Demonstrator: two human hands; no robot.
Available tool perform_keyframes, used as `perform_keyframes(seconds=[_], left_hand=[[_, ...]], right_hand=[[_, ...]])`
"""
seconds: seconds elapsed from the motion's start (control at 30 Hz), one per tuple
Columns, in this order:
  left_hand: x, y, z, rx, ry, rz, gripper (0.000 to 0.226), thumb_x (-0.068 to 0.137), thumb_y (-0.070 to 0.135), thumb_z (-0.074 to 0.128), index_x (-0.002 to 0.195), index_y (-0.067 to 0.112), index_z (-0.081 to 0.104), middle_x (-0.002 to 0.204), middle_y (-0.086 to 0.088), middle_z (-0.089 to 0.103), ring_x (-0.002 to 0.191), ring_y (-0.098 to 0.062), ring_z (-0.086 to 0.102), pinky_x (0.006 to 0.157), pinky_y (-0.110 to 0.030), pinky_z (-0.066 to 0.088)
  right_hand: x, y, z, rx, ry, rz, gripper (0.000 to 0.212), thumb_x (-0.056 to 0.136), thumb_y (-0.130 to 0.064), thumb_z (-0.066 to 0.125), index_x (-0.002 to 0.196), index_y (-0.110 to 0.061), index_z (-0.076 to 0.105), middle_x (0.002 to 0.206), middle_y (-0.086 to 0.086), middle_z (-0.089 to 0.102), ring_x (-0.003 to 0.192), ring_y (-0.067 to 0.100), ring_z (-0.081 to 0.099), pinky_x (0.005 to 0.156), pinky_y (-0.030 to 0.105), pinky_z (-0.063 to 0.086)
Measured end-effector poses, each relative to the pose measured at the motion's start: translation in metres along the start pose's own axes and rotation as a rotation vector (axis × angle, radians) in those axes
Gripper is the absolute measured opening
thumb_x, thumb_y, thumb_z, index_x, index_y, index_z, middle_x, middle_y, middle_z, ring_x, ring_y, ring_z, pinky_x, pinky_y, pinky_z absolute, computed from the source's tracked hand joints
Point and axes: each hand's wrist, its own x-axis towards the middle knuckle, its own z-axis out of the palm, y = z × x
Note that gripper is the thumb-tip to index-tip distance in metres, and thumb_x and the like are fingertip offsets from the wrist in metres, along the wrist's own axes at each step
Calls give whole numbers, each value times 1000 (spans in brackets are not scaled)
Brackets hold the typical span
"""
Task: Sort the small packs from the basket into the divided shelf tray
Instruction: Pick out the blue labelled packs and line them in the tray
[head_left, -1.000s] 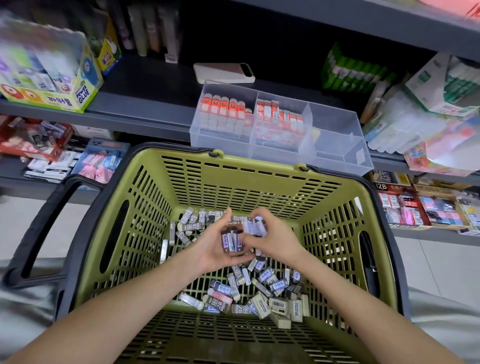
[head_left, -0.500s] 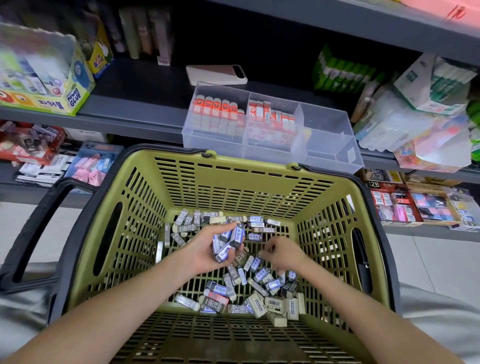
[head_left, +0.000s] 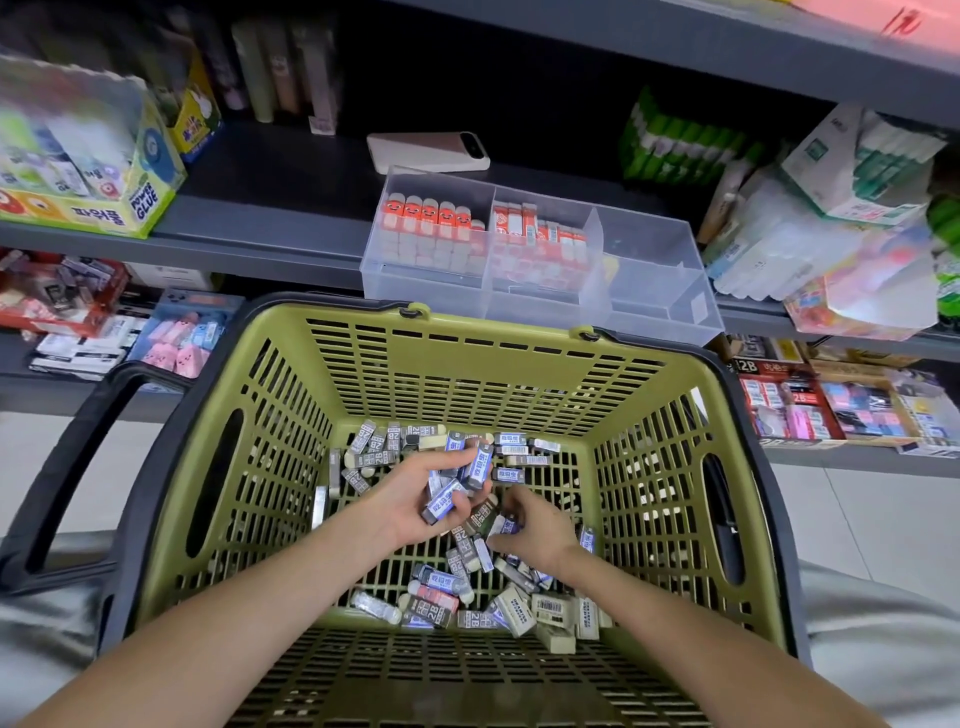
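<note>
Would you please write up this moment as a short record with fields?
left hand: holds several blue-labelled packs
right hand: fingers curled among loose packs; grip unclear
basket: green, loose packs on its floor
tray: clear, three compartments; left and middle stocked, right looks almost bare

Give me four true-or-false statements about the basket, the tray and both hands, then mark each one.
1. The left hand holds several blue-sleeved packs. True.
2. The basket is red. False: it is green with a black rim.
3. The divided tray sits on the shelf beyond the basket. True.
4. The right hand is reaching into the tray. False: it is down among the loose packs in the basket.
</note>
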Motion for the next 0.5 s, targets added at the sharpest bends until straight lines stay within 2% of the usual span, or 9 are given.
perform_keyframes(seconds=[0.03, 0.13, 0.23, 0.3, 0.4, 0.5], left_hand=[[1, 0, 0, -1, 4, 3, 35, 64, 2, 74, 97, 1, 63, 82, -19, 66, 67, -27, 65, 34, -21, 43], [1, 0, -2, -8, -1, 3, 39, 65, 5, 75, 101, 2, 60, 83, -18, 66, 65, -26, 65, 34, -20, 42], [2, 3, -1, -29, -37, 5, 40, 64, 6, 74, 102, 6, 60, 80, -16, 67, 62, -24, 64, 34, -19, 41], [2, 4, -1, -32, -40, 7, 40, 65, 6, 73, 102, 6, 60, 80, -15, 67, 62, -23, 64, 34, -19, 41], [1, 4, -2, -14, -6, 30, 36, 65, 5, 73, 100, 4, 63, 80, -16, 69, 62, -24, 65, 35, -19, 42], [-1, 5, -2, 14, 34, 51, 37, 64, 4, 74, 100, 4, 63, 77, -17, 69, 64, -25, 66, 35, -20, 43]], right_hand=[[-1, -2, 1, 18, 3, 12, 41, 72, -45, 71, 96, -26, 45, 86, -14, 54, 82, 13, 55, 60, 26, 40], [0, -11, 6, -37, 36, 43, 52, 71, -60, 67, 103, -24, 47, 102, -6, 58, 90, 16, 58, 62, 26, 40], [3, -17, 8, -33, 67, 78, 49, 70, -56, 70, 101, -23, 51, 101, -6, 60, 88, 15, 59, 65, 26, 42], [3, -18, 8, 65, 73, 127, 42, 69, -49, 73, 93, -23, 50, 90, -7, 61, 79, 14, 57, 61, 26, 41], [3, -17, 5, 200, 74, 203, 37, 70, -38, 73, 91, -24, 46, 81, -8, 56, 69, 8, 52, 53, 23, 41], [1, -20, 2, 115, -10, 192, 47, 70, -41, 72, 103, -21, 45, 88, -6, 56, 77, 12, 55, 54, 23, 41]])
